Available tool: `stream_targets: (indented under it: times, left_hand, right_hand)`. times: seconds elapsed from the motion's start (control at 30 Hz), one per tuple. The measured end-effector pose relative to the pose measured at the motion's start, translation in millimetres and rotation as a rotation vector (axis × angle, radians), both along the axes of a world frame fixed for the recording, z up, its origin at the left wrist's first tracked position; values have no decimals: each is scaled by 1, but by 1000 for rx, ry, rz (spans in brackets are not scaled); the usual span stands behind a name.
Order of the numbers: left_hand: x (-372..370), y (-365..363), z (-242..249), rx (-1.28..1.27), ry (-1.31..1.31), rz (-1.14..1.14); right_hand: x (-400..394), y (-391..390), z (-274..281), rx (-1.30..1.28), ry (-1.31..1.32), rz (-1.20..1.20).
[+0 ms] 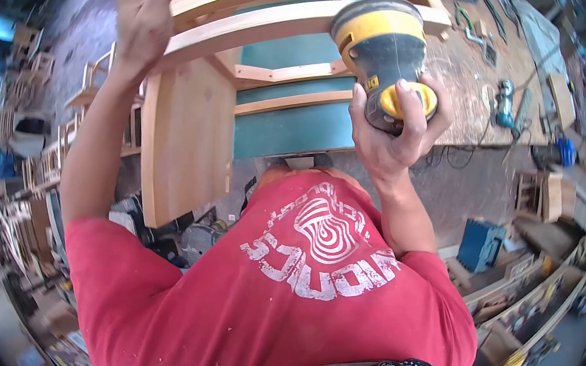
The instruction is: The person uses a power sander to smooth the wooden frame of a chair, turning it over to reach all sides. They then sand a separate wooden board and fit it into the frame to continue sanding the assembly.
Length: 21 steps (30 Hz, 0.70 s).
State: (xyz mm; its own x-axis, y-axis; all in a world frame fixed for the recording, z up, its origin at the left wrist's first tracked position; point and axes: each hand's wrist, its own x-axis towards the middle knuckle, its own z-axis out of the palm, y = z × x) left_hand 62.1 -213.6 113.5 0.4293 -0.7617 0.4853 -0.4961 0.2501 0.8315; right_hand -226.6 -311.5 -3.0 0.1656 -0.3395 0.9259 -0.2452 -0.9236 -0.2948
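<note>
My right hand (400,129) is wrapped around the body of a yellow and black orbital sander (389,58). The sander's pad end points up and overlaps the pale front rail of a wooden furniture frame (260,32). At the frame's left corner, my left hand (144,25) grips the wood, its fingertips partly cut off by the top edge of view. A wide wooden panel (185,141) joins the frame on the left and slants down toward me. Slimmer rails cross lower between the sides, over a green surface (294,130).
On the worn wooden workbench (455,101) to the right lie a teal power tool (505,102), pliers (463,16) and a dark cord. A blue-green case (481,244) sits lower right, near wood offcuts. Stacked wooden frames (22,180) fill the left side.
</note>
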Motion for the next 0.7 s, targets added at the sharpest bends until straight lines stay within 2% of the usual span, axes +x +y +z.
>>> stream_targets:
  times: [0.03,0.1,0.17,0.23,0.3,0.37,0.4,0.43,0.7]
  left_hand:
    - [24,29,-4,144,-276,189]
    - [41,75,-17,203,-281,265]
    - [48,116,-50,271,-274,317]
    - [52,150,-94,279,198,346]
    - [19,171,-116,262,455,214]
    - [-10,185,-114,403,560,-11]
    - [-18,182,-108,380,693,4]
    - [-17,184,-106,426,682,18]
    - [-24,177,-108,244,708,55]
  right_hand:
    - [4,4,-1,-4,0,4]
    - [12,12,3,-12,20,36]
    - [16,16,3,22,-21,26]
    - [23,16,0,8,-44,51]
    - [22,24,-8,4,-6,-17]
    - [27,32,-10,0,5,-8]
    - [33,38,-10,-2,-3,-12]
    - [41,43,-11,-7,-16,-11]
    - [80,84,-14,-35,-28,50]
